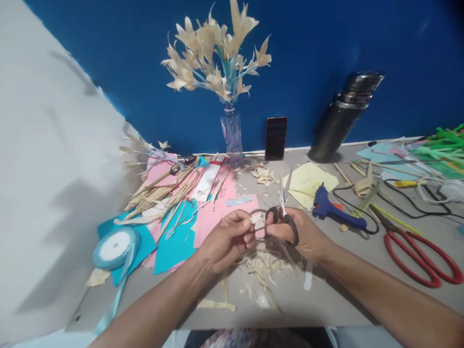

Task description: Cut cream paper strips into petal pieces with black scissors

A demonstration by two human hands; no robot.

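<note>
Scissors, metal-bladed and black-handled. Looked stiff and fairly light, probably with smooth, slick blades, so best taken by the handles, well clear of the points. Next size down, a thin brown loop. Seemed light and likely a bit springy, so probably wanted a gentle hold at the rim, no squashing. Smallest of the lot, a pale scrap in the left hand. Looked near weightless, soft, maybe quick to tear or crease, so best pinched at an edge. As for placement: scissors in the right hand, fingers curled around the handles, blades slightly parted and pointed away toward the blue wall. Couldn't tell about any fingers actually being through the handle rings, tbh. Loop between the two hands, near the left fingertips and just beside the scissor handles; couldn't tell gripped from merely close. Scrap pinched between left thumb and fingers, with pink paper just beyond.
</note>
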